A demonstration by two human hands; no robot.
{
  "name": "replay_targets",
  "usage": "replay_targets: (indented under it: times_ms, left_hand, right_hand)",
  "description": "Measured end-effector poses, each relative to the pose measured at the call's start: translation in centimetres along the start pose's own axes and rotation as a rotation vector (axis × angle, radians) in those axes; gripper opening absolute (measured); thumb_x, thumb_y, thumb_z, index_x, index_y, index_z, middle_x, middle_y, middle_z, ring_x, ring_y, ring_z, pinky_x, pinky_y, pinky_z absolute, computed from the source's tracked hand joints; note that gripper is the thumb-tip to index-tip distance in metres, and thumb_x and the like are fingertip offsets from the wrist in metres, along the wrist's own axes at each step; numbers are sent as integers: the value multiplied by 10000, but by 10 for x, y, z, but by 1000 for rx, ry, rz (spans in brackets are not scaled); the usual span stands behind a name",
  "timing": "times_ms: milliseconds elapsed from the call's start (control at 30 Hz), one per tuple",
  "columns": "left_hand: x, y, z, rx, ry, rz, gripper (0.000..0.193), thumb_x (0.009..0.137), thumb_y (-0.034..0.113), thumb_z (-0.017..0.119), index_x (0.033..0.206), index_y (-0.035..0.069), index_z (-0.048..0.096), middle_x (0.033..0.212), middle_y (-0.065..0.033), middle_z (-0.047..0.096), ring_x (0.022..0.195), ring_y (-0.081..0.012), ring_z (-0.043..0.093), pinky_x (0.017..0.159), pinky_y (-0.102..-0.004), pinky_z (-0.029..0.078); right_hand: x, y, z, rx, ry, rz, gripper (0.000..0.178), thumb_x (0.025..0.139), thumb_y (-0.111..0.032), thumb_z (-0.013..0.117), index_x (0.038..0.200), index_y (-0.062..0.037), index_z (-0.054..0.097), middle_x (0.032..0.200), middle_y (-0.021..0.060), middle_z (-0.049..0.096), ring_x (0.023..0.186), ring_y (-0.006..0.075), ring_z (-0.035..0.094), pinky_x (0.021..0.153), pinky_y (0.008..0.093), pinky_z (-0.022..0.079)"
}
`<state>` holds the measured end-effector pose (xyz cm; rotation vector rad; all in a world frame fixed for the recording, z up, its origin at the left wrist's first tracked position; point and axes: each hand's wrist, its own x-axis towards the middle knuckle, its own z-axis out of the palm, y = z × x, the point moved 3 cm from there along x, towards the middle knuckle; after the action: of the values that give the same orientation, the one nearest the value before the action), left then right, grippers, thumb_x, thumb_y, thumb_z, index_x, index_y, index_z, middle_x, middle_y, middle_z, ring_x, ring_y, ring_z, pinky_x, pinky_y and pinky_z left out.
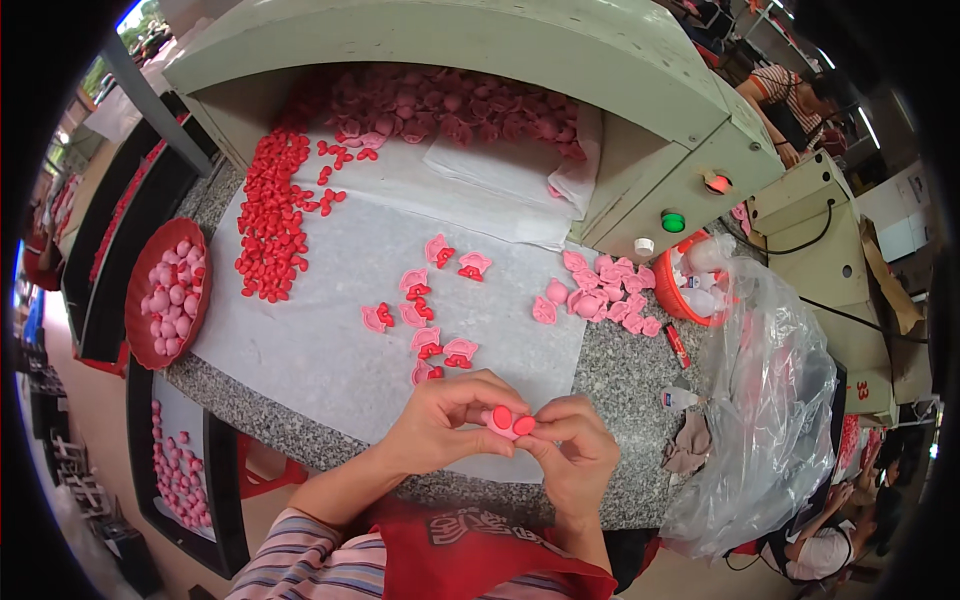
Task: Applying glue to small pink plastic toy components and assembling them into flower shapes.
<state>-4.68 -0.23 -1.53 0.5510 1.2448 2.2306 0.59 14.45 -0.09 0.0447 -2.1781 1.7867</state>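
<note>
Close to my body, above the near edge of the white sheet (500, 350), I hold a small pink piece with two red ovals (513, 422) between both hands. My left hand (440, 425) pinches it from the left with thumb and fingers. The fingertips of my right hand (578, 440) close on its right side. Just beyond my left hand, several pink pieces with red bow-shaped parts (413, 312) lie spread on the sheet. A heap of small red parts (275, 225) sits at the far left, and loose pink pieces (600, 290) are gathered at the right.
A green-grey metal housing (450, 35) with a pink heap (450, 105) inside spans the back. Left stands a red basket (138, 325) of pink balls. Right are an orange basket (665, 285) of bottles, a small bottle (680, 398) and a clear plastic bag (765, 400). Other people sit farther right.
</note>
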Motion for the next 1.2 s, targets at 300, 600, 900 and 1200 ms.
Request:
replay_targets:
  times_ms: [300, 600, 900, 1200]
  left_hand:
    - [-12, -4, -14, -4, 125, 44, 319, 665, -13, 728, 960, -26, 608, 959, -119, 587, 897, -176, 548, 741, -279, 457]
    - [-55, 124, -171, 1361, 1158, 477, 251, 721, 13, 650, 968, 31, 612, 887, -68, 593, 800, -156, 564, 706, -258, 464]
    - [-57, 147, -217, 2002, 1199, 429, 261, 772, 150, 639, 1012, 49, 627, 918, -126, 596, 794, -239, 590, 695, -303, 469]
    - [53, 27, -141, 1200, 599, -370, 189, 762, 158, 637, 878, 9, 656, 732, -103, 655, 630, -176, 618, 607, -276, 474]
  right_hand:
    - [7, 6, 16, 40, -88, -59, 163, 616, -16, 751, 695, -18, 609, 763, 75, 585, 718, 194, 547, 641, 275, 433]
    - [-2, 16, 31, -231, 88, -103, 78, 737, 37, 610, 814, 26, 605, 808, 81, 598, 732, 174, 564, 669, 255, 444]
    - [-28, 27, -36, -175, 409, 150, 183, 880, -78, 496, 983, 40, 592, 848, 80, 603, 749, 119, 561, 681, 226, 448]
    - [-61, 30, -107, -317, 846, 138, 209, 882, -115, 516, 1025, 27, 570, 861, 53, 594, 735, 97, 527, 646, 215, 418]
